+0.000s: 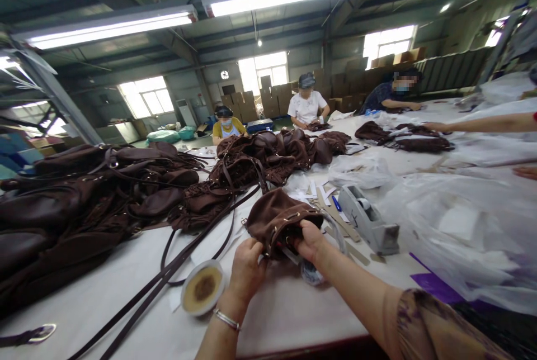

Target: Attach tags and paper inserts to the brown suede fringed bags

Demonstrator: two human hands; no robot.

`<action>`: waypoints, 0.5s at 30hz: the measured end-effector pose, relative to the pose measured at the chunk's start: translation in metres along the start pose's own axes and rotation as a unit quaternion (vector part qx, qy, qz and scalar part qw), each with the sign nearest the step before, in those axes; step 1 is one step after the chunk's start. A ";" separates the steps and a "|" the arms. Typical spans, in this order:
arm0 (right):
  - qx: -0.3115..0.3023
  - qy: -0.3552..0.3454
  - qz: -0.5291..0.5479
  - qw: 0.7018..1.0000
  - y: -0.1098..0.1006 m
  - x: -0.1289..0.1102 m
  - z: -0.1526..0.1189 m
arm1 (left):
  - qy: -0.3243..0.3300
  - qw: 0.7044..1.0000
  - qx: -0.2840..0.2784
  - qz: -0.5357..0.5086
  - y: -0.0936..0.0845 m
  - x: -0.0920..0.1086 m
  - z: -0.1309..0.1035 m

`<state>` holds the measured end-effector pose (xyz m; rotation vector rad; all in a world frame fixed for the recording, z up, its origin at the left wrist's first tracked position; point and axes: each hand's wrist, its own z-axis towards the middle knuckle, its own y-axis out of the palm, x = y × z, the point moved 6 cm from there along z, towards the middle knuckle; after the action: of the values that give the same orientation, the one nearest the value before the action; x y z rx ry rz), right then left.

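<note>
A brown suede drawstring bag (272, 212) with metal eyelets round its mouth lies tilted toward me on the white table. My left hand (247, 262) grips the near left side of the rim, fingers curled over it. My right hand (310, 241) is closed at the right side of the opening, its fingertips partly inside and hidden. Long dark straps (168, 273) run from near the bag to the lower left. Beside my left wrist sits a round dish (203, 287) with yellowish contents, brown in the middle.
Heaps of brown bags (104, 198) cover the left and far middle. To the right stand a grey tape dispenser (369, 220), a blue pen (337, 203), paper strips and clear plastic sheets (453, 231). Co-workers (308, 104) sit across the table; another person's arm (482, 123) reaches in from the right.
</note>
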<state>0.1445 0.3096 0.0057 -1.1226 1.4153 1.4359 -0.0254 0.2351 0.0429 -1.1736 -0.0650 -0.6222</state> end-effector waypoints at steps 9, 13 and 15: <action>0.134 -0.121 -0.279 0.943 -0.033 -0.004 -0.081 | -0.049 0.997 -0.032 0.045 -0.029 0.039 0.033; 0.130 -0.227 -0.330 0.907 -0.030 -0.025 -0.087 | -0.094 0.995 -0.021 -0.015 -0.029 0.057 0.029; 0.064 -0.195 -0.343 0.917 -0.024 -0.026 -0.075 | -0.115 0.990 -0.026 -0.082 -0.023 0.061 0.021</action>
<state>0.1788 0.2373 0.0262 -1.0306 0.7086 0.9642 0.0199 0.2216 0.0927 -1.2947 -0.3462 -0.6338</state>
